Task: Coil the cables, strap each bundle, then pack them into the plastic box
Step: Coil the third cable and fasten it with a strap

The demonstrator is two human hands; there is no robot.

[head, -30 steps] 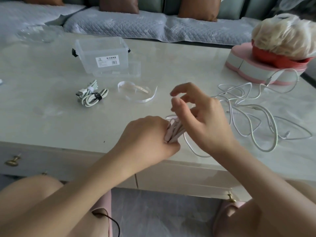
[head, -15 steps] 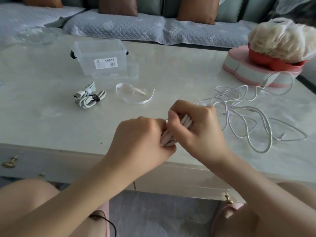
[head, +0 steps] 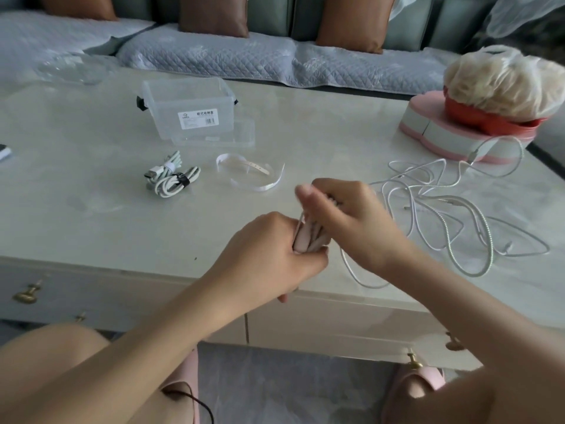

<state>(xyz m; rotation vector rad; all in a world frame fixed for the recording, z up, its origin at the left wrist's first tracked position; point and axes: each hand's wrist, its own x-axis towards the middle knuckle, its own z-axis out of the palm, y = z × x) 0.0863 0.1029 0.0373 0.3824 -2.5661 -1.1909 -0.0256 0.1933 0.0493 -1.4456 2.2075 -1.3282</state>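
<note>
Gripping: left hand (head: pixel 269 249) clamps the lower end of a folded coil of pale pink-white cable (head: pixel 308 237) just above the near table edge, probably so the loops can't spring apart
Right hand: right hand (head: pixel 351 218) has its fingers curled over the coil's top end with the thumb raised, holding the strands; looks like it is laying on a loop
Tail: slack white cable tail (head: pixel 360 276) loops below the right wrist on the pale marble-look table (head: pixel 91 228), apparently the same cable
Queue: loose tangle of thin white and braided silver cables (head: pixel 458 215) to the right, uncoiled
Done: two strapped white cable bundles (head: pixel 171 182) left of centre, touching, not boxed
Straps: white ribbon-like strap strips (head: pixel 250 175) between the bundles and the hands, near enough to grab
Box: clear rectangular plastic box with black latches (head: pixel 189 108) at the far side, open; flat clear lid (head: pixel 241 133) against its front right; nothing visible inside
Progress: roughly midway by my read, packing not started
</note>
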